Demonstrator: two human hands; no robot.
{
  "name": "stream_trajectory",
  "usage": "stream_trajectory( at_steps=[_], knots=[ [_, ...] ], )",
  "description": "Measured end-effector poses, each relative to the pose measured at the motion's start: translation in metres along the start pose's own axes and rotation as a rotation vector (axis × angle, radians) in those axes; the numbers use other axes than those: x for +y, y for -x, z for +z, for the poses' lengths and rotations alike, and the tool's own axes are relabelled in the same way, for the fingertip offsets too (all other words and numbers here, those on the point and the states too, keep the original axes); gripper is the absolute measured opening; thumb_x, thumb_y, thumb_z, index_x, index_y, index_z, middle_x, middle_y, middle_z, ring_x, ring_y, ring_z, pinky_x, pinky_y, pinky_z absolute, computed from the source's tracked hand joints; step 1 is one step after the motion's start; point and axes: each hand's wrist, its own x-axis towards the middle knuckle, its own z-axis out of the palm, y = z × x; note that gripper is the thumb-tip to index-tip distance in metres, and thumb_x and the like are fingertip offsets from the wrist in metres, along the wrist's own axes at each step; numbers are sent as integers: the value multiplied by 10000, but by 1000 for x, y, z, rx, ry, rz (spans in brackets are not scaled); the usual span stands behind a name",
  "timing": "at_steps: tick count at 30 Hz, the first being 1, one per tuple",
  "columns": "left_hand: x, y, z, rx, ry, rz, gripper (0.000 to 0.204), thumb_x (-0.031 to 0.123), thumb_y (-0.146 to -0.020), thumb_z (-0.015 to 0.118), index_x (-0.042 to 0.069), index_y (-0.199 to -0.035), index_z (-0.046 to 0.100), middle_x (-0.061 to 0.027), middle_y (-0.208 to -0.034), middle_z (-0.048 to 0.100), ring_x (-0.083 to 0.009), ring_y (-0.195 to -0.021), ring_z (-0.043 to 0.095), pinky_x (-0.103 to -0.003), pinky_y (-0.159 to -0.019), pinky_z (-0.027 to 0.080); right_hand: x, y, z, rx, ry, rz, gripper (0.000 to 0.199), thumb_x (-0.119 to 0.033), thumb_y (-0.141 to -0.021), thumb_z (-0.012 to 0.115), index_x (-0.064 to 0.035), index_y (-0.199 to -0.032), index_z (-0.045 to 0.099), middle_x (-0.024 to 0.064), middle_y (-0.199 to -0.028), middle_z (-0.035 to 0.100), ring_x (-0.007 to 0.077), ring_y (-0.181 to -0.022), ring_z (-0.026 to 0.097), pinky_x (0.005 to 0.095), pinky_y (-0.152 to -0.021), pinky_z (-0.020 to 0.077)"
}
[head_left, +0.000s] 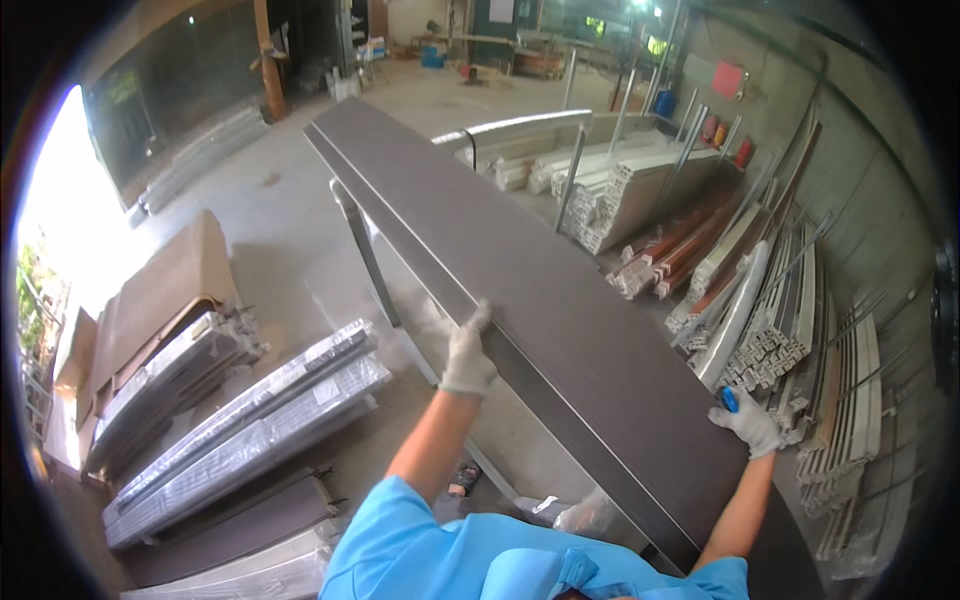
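A long dark brown panel [520,270] lies lengthwise in front of me, its far end raised on a metal frame [365,245]. My left hand [468,352], in a pale work glove, is closed on the panel's left edge, with fingertips on the top face. At the right edge is my gloved right hand [752,420], closed around a small blue tool [729,400]. Most of that tool is hidden by the fingers, so its kind cannot be made out. The panel's near end passes beside my right forearm.
Plastic-wrapped bundles of profiles [250,430] lie on the floor at left, beside a brown-covered stack [165,300]. On the right, racks hold white profiles [630,190], reddish-brown profiles [665,255] and more long lengths [850,410]. Upright metal posts [570,180] stand beyond the panel.
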Motion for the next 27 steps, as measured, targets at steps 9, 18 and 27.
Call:
stream_trajectory(
  at_steps=[9, 18, 27],
  knots=[
    [79, -199, -21, 147, -192, -22, 272, 223, -947, 746, 24, -1120, 683, -113, -1085, 719, -298, -987, 705, -476, -872, 622, -56, -205, 55, -189, 23, 95, 833, -420, -775, 873, 22, -1403, 550, 154, -1281, 665, 248, -1206, 602, 349, -1061, 429],
    [87, -341, -73, 14, -434, 132, 351, 220, -969, 714, -9, -1229, 658, -141, -1201, 701, -282, -1086, 697, -452, -915, 617, -38, -321, 87, -262, -198, 53, 556, -330, -833, 851, -4, -1235, 646, 8, -1009, 635, 138, -932, 558, 312, -904, 463],
    [113, -379, 2, 218, -231, 68, 397, 216, -871, 826, -22, -1147, 670, -157, -1149, 681, -286, -1062, 670, -469, -914, 570, -26, -401, 94, -56, 14, -39, 498, -489, -816, 811, -89, -1088, 695, 89, -923, 671, 245, -921, 620, 380, -885, 479]
  ],
)
